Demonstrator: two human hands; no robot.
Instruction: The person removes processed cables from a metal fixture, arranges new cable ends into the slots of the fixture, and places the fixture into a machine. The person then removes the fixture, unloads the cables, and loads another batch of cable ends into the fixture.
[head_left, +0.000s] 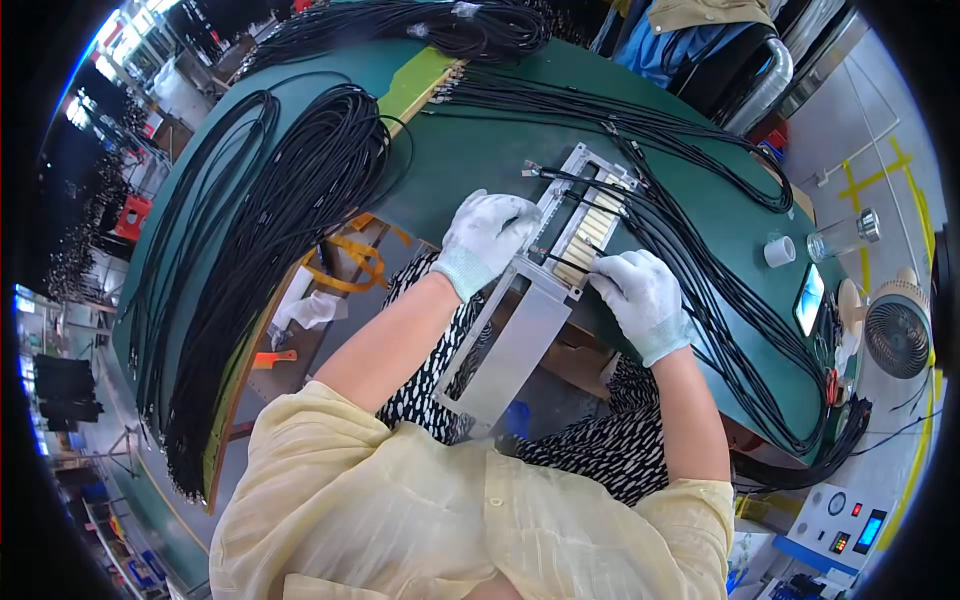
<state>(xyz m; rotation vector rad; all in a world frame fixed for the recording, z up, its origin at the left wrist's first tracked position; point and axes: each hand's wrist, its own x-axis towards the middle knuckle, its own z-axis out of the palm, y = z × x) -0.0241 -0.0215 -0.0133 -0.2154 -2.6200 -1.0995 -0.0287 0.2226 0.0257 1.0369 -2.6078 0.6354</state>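
A metal fixture (530,335) stretches from the green table toward the lap, with a row of cream-coloured blocks (590,228) in its upper part. Several black cables (655,215) lie across that part and run off to the right. My left hand (490,235), in a white glove, is at the fixture's left side, its fingers curled near a thin cable end. At the right side, my gloved right hand (640,295) has thumb and forefinger pressed together by a black cable at the lower blocks. The exact contact at both sets of fingertips is too small to make out.
Large black cable bundles (300,180) cover the left of the green table (440,180). More cables run along the back. At the right are a glass jar (845,235), a white roll (779,251), a phone (809,300) and a small fan (896,328).
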